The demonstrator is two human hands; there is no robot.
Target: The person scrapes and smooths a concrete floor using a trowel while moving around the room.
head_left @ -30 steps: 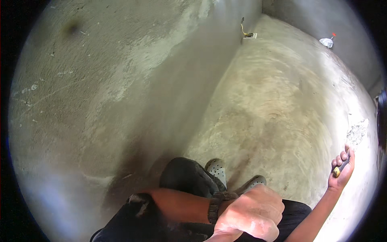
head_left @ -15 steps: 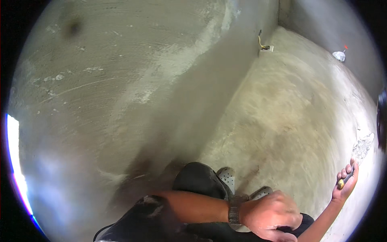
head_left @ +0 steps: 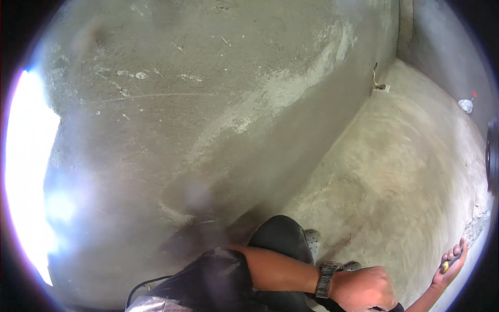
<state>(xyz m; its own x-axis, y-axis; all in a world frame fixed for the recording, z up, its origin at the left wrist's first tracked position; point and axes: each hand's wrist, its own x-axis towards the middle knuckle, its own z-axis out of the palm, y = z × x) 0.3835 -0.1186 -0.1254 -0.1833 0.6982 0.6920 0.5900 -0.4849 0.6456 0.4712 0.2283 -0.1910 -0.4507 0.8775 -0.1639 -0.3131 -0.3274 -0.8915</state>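
Observation:
My right hand [head_left: 454,265], at the lower right, is wrapped round the dark handle of a putty knife [head_left: 476,228]. Yellow shows at the handle's butt end. Grey-white paste seems to coat the blade, which lies in front of the pale plastered surface; whether it touches that surface I cannot tell. My left hand [head_left: 364,288] is closed in a fist, back upward, low in the picture and over my legs. Its fingertips are hidden, and so is anything in them. A dark watch [head_left: 328,280] circles the left wrist.
A rough grey wall [head_left: 182,104] fills the left and meets the smoother floor [head_left: 384,182]. Near the far corner is a small box with a yellow wire [head_left: 382,88]. A whitish lump [head_left: 465,106] with a red tip lies farther right. Bright light enters through an opening [head_left: 31,177].
The view has swung left, so the wall, corner and box sit farther right and lower, and the bright opening looks larger. Both hands appear lower; the right still holds the putty knife.

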